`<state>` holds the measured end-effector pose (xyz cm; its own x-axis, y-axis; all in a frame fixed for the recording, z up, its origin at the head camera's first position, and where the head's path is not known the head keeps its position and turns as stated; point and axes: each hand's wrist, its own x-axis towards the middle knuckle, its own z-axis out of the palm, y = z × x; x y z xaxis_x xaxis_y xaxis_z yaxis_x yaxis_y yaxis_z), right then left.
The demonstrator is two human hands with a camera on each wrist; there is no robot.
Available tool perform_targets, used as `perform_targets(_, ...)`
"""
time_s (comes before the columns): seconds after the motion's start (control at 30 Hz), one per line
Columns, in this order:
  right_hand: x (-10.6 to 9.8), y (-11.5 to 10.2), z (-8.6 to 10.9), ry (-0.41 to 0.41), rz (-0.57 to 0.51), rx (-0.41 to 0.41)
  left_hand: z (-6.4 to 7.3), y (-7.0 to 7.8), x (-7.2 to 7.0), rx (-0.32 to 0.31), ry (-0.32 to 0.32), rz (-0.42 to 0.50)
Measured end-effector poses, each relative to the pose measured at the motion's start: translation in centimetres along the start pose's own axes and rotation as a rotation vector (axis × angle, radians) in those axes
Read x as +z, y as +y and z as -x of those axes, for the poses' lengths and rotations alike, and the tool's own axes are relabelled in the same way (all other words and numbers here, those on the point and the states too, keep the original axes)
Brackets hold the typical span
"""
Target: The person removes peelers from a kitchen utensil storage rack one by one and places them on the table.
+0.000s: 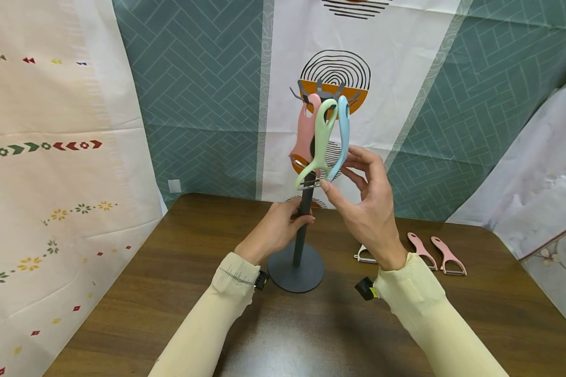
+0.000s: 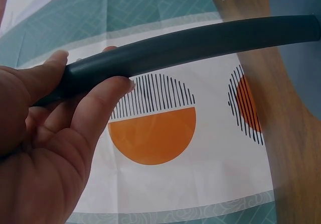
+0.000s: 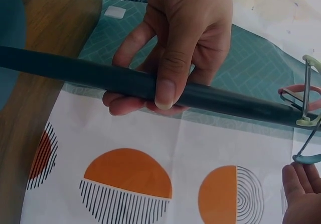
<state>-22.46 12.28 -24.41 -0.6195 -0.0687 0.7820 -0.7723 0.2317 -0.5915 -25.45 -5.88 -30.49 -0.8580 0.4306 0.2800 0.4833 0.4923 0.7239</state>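
Observation:
A dark stand (image 1: 300, 250) rises from a round base, with a ring of hooks at its top. My left hand (image 1: 274, 229) grips its pole partway up, thumb and fingers wrapped round it. From the hooks hang a pink peeler (image 1: 305, 131), a green peeler (image 1: 323, 137) and a light blue peeler (image 1: 344, 131). My right hand (image 1: 370, 201) pinches the lower end of the blue peeler, its thumb in front beside the green peeler's blade. In the right wrist view, the right fingertips (image 3: 292, 176) meet the blue peeler's head (image 3: 307, 158).
On the wooden table (image 1: 179, 293), right of the stand, lie two pink peelers (image 1: 421, 247) and a white peeler (image 1: 361, 255), partly hidden by my right wrist. A patterned cloth (image 1: 198, 104) hangs behind the table's back edge, and a light cloth (image 1: 61, 188) hangs at the left.

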Motion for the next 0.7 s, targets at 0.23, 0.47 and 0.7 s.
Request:
perform_targets(0.23, 0.06, -0.01, 0.01, 0.003, -0.014, -0.012, -0.02, -0.03, 0.01, -0.001, -0.003, -0.001)
perform_targets(0.47, 0.07, -0.06, -0.09, 0.018, -0.027, -0.019, 0.04, -0.04, -0.01, -0.003, -0.005, -0.003)
perform_targets(0.7, 0.01, -0.19, -0.18, 0.024, -0.024, -0.014, 0.08, -0.02, -0.1, -0.014, -0.008, -0.005)
